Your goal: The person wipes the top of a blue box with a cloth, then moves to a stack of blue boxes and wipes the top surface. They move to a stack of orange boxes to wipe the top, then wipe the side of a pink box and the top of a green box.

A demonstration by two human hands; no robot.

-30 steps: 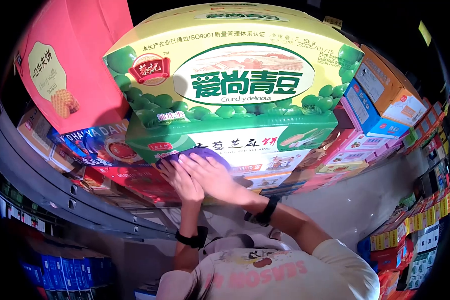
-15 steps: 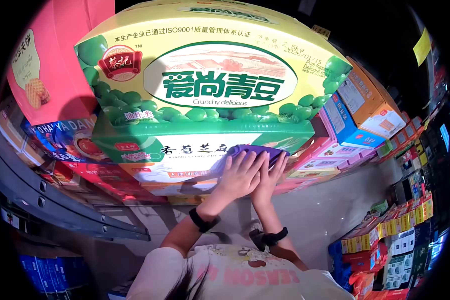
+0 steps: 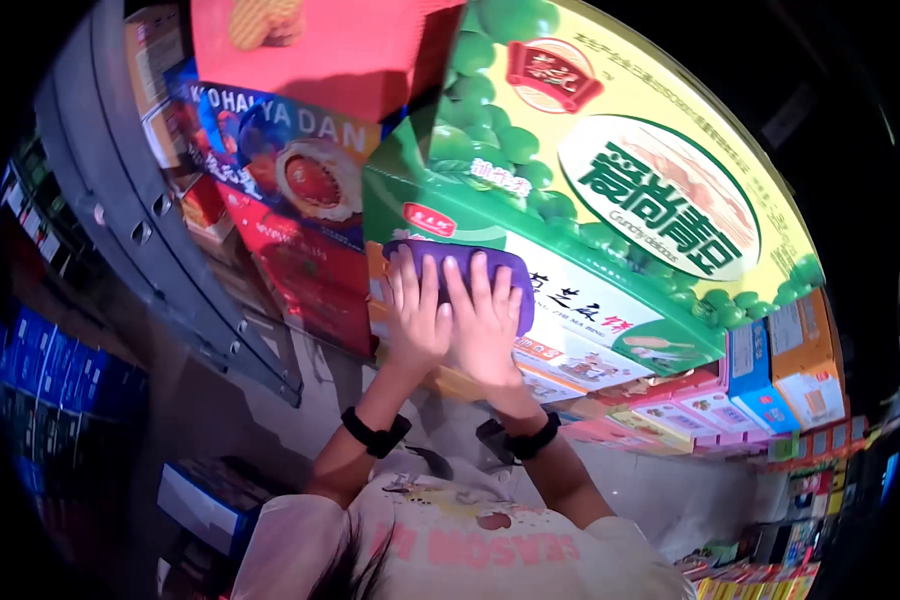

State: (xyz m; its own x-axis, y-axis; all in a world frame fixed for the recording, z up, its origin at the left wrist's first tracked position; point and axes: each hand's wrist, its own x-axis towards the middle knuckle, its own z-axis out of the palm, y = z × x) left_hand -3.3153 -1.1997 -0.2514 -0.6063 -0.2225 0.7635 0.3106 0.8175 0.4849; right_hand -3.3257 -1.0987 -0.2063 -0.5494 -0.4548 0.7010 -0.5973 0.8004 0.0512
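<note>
A purple cloth [image 3: 515,285] lies folded against the front of a green and white box [image 3: 590,310]. My left hand [image 3: 417,310] presses on its left part with the fingers spread out flat. Beside it, touching or nearly so, my right hand [image 3: 482,315] lies flat on the same cloth, fingers stretched. Above the green and white box is a large yellow box [image 3: 630,90] with green peas printed on it. Black bands circle both wrists.
Left of the hands stand a red box [image 3: 320,60], a blue box [image 3: 260,150] and a grey metal rail [image 3: 150,220]. Blue and orange cartons [image 3: 805,360] are at the right. Tiled floor [image 3: 660,490] shows below, with blue packages [image 3: 55,350] at far left.
The view has turned and shifted. Both hands and the purple cloth have moved left along the green and white box, from its right part to near its left end.
</note>
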